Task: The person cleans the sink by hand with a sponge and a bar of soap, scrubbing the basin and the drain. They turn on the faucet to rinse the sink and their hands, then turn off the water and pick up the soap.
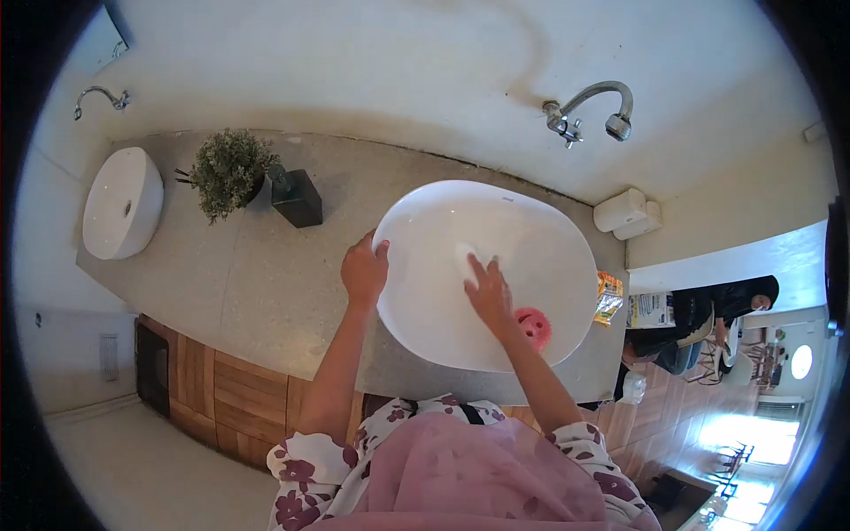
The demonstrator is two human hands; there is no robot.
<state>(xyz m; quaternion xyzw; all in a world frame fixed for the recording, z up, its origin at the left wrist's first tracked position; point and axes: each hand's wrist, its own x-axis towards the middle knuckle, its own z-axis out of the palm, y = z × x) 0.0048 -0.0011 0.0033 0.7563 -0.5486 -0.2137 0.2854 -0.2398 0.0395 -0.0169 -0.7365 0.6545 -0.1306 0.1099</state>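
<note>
A white oval washbasin (425, 323) stands on the grey counter in front of me. My left hand (364, 273) grips its left rim, with the thumb at the edge and the fingers partly hidden. Inside the bowl, my right hand (490, 292) reaches over the bottom with its fingers apart. A small whitish patch (464, 254) lies by those fingertips; what it is I cannot make out. Beside my right wrist, a round pink sponge with holes (533, 328) rests against the basin's near right side, partly behind the forearm.
A curved wall tap (611, 97) juts out above the basin. On the counter (292, 274) stand a dark soap dispenser (298, 200) and potted plant (232, 168); a second basin (124, 203) is far left. White rolls (622, 211) and a yellow packet (608, 297) are right. A person (726, 301) sits beyond.
</note>
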